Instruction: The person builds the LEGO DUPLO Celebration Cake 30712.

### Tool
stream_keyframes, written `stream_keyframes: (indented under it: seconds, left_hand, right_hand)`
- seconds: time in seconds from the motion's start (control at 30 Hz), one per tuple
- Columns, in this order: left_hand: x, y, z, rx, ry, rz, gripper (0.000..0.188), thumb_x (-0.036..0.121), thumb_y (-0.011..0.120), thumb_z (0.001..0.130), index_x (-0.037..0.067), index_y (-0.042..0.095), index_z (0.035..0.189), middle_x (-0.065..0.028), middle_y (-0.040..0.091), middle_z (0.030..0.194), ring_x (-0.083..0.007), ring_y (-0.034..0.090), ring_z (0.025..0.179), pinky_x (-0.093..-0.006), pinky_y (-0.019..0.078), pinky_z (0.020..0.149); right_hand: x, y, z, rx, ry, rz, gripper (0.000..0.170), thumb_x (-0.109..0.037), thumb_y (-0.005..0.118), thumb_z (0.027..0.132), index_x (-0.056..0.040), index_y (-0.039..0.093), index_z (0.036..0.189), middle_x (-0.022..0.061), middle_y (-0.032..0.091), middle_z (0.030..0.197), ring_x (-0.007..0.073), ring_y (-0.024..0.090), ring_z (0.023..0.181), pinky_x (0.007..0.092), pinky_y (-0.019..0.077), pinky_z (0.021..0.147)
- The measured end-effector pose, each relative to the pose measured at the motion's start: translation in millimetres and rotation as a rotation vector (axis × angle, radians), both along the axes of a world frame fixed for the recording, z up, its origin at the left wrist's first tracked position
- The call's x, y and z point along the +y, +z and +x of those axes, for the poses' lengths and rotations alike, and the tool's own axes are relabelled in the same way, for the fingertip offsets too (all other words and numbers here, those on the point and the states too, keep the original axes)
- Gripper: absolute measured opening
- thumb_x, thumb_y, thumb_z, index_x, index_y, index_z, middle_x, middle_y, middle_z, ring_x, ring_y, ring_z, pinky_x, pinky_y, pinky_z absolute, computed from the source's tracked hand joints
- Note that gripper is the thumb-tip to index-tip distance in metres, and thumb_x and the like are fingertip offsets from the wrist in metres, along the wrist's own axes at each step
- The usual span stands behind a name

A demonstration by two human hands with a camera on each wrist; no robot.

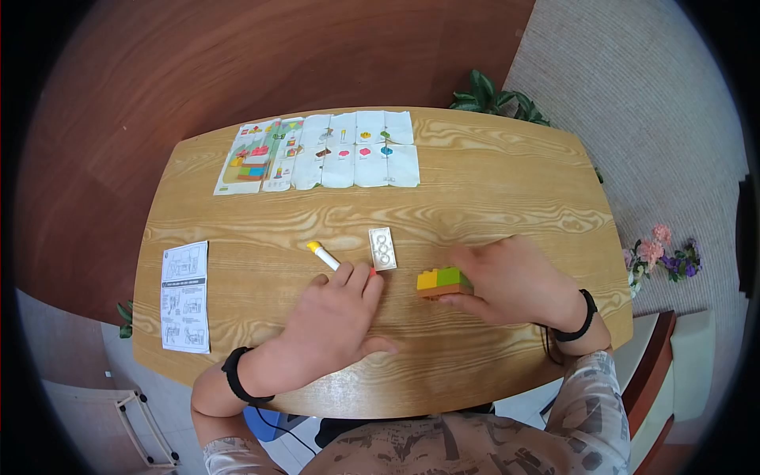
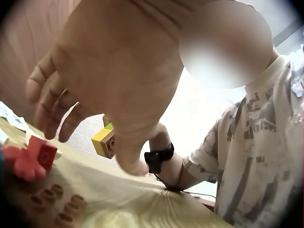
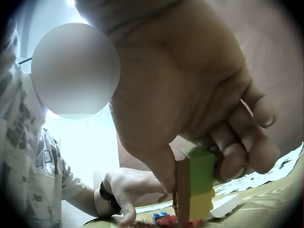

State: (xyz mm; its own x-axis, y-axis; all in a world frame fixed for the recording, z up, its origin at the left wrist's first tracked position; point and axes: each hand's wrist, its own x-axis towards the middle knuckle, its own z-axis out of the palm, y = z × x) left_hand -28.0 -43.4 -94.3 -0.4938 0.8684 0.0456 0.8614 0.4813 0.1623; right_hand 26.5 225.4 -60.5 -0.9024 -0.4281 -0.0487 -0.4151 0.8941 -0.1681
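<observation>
My right hand (image 1: 514, 281) grips a small stack of toy bricks (image 1: 443, 279) between thumb and fingers. The stack has a yellow and a green brick side by side on a brown one. My left hand (image 1: 328, 321) hovers over the table, fingers loosely bent and holding nothing. Below it, in the left wrist view, lie a red brick (image 2: 42, 154), a red flower-shaped piece (image 2: 23, 165) and a brown studded brick (image 2: 59, 204), mostly hidden from the head view. A white stick with a yellow tip (image 1: 323, 255) and an upturned white brick (image 1: 382, 249) lie just beyond the left hand.
An unfolded picture instruction sheet (image 1: 340, 170) spreads along the table's far side. Another printed sheet (image 1: 184, 297) lies at the left edge. Some blue bricks (image 3: 161, 217) show low in the right wrist view. Flowers (image 1: 653, 253) stand past the table's right edge.
</observation>
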Motion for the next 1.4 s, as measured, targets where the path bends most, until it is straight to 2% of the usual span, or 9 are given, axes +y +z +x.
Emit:
stream_keyframes:
  seconds: [0.13, 0.33, 0.43, 0.53, 0.63, 0.73, 0.83, 1.03, 1.4]
  left_hand:
    - [5.1, -9.1, -0.7, 0.011, 0.029, -0.157, 0.077, 0.046, 0.086, 0.07, -0.001, 0.054, 0.122, -0.013, 0.057, 0.113, -0.0293, 0.058, 0.108, -0.0384, 0.0537, 0.082]
    - [9.8, -17.3, -8.4, 0.067, 0.07, -0.06, 0.076, 0.034, 0.09, 0.068, 0.001, 0.054, 0.126, -0.0133, 0.056, 0.115, -0.0298, 0.056, 0.116, -0.0393, 0.055, 0.082]
    - [8.5, -25.8, -12.4, 0.092, 0.061, -0.014, 0.074, 0.032, 0.089, 0.07, 0.004, 0.053, 0.128, -0.013, 0.056, 0.113, -0.0299, 0.06, 0.111, -0.0399, 0.0555, 0.079]
    - [8.4, -22.3, -12.7, -0.059, 0.072, -0.086, 0.068, 0.029, 0.086, 0.075, 0.005, 0.053, 0.13, -0.0128, 0.057, 0.111, -0.03, 0.064, 0.104, -0.0402, 0.056, 0.079]
    - [7.7, -30.6, -16.6, -0.024, 0.042, -0.063, 0.056, 0.023, 0.08, 0.083, 0.006, 0.054, 0.129, -0.0123, 0.06, 0.105, -0.0294, 0.068, 0.094, -0.04, 0.0569, 0.074]
    - [9.2, -30.2, -19.6, -0.015, 0.027, -0.081, 0.042, 0.016, 0.075, 0.086, 0.004, 0.055, 0.121, -0.0116, 0.061, 0.098, -0.0289, 0.07, 0.088, -0.0396, 0.0574, 0.07]
    - [8.7, -33.5, -22.1, 0.033, -0.016, 0.009, 0.032, 0.011, 0.073, 0.085, 0.003, 0.056, 0.111, -0.0115, 0.062, 0.094, -0.0289, 0.071, 0.084, -0.0397, 0.0575, 0.066]
    - [11.0, -31.0, -21.9, 0.04, -0.043, 0.051, 0.024, 0.006, 0.07, 0.082, 0.002, 0.057, 0.102, -0.0126, 0.063, 0.092, -0.0292, 0.071, 0.085, -0.0398, 0.0579, 0.068]
    - [13.0, -34.5, -21.8, -0.012, -0.007, -0.006, 0.021, 0.01, 0.07, 0.087, 0.002, 0.058, 0.102, -0.0132, 0.064, 0.09, -0.0297, 0.071, 0.085, -0.0406, 0.0579, 0.068]
  right_hand:
    - [1.6, -10.7, 1.1, -0.073, 0.059, 0.048, 0.05, -0.052, 0.063, 0.098, -0.0024, 0.056, 0.097, 0.014, 0.061, 0.061, 0.0374, 0.066, 0.06, 0.0455, 0.0505, 0.056]
    - [-1.4, -6.7, 1.4, -0.085, 0.064, 0.045, 0.051, -0.052, 0.063, 0.098, -0.0021, 0.056, 0.096, 0.0139, 0.061, 0.06, 0.0369, 0.065, 0.06, 0.046, 0.05, 0.056]
    - [-2.3, -8.6, 1.4, -0.085, 0.075, 0.054, 0.05, -0.052, 0.063, 0.098, -0.0026, 0.056, 0.097, 0.0139, 0.062, 0.063, 0.0367, 0.066, 0.061, 0.0455, 0.0501, 0.056]
    - [-1.5, -13.6, 0.6, -0.069, 0.109, 0.027, 0.049, -0.051, 0.063, 0.098, -0.0027, 0.056, 0.097, 0.0138, 0.063, 0.067, 0.0368, 0.066, 0.062, 0.0455, 0.0504, 0.057]
    - [-2.6, -12.5, -0.2, -0.095, 0.106, 0.038, 0.048, -0.051, 0.064, 0.098, -0.0029, 0.057, 0.099, 0.0134, 0.064, 0.071, 0.0367, 0.067, 0.063, 0.0455, 0.0508, 0.058]
    - [-2.7, -13.6, -0.3, -0.095, 0.103, 0.03, 0.047, -0.05, 0.064, 0.098, -0.0028, 0.057, 0.1, 0.0133, 0.064, 0.071, 0.0364, 0.067, 0.064, 0.0452, 0.051, 0.059]
    - [-3.2, -12.9, -0.3, -0.12, 0.096, 0.05, 0.047, -0.049, 0.064, 0.098, -0.0029, 0.057, 0.101, 0.0136, 0.065, 0.071, 0.0365, 0.067, 0.064, 0.0449, 0.0511, 0.059]
    - [-3.9, -12.1, -0.9, -0.16, 0.086, 0.068, 0.046, -0.048, 0.064, 0.099, -0.0029, 0.057, 0.101, 0.014, 0.065, 0.072, 0.0366, 0.067, 0.065, 0.0448, 0.0513, 0.059]
    - [-5.0, -11.5, -1.7, -0.177, 0.092, 0.073, 0.046, -0.048, 0.064, 0.098, -0.0029, 0.057, 0.102, 0.014, 0.066, 0.072, 0.037, 0.067, 0.066, 0.0449, 0.0519, 0.06]
